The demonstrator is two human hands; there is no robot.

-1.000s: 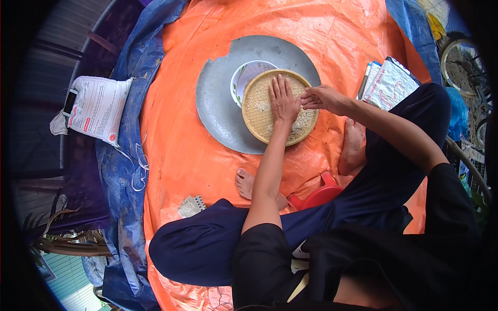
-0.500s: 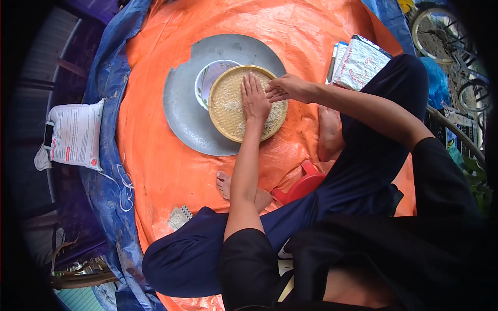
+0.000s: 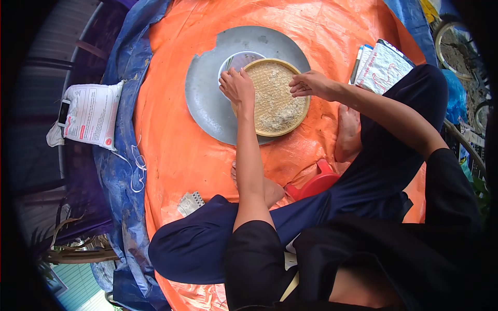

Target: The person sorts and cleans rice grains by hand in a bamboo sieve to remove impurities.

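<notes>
A round woven bamboo tray holds pale, husk-like grains, spread thinly with a thicker patch near the lower edge. It overlaps a white bowl with a leaf pattern, and both rest on a large grey metal disc with a broken edge. My left hand is over the tray's left rim, its loosely bent fingers reaching above the bowl; I see nothing held in it. At the tray's right rim, my right hand hovers with fingers extended and close together, nothing visible in them.
An orange tarp covers the ground, with a blue tarp along its left side. A white sack with a phone on it lies left. Folded printed sacks lie right, and a red plastic stool is by my legs.
My left hand has lifted off the grains and moved left to the rim above the bowl. My right hand has separated from it, to the right rim. The whole view has shifted slightly.
</notes>
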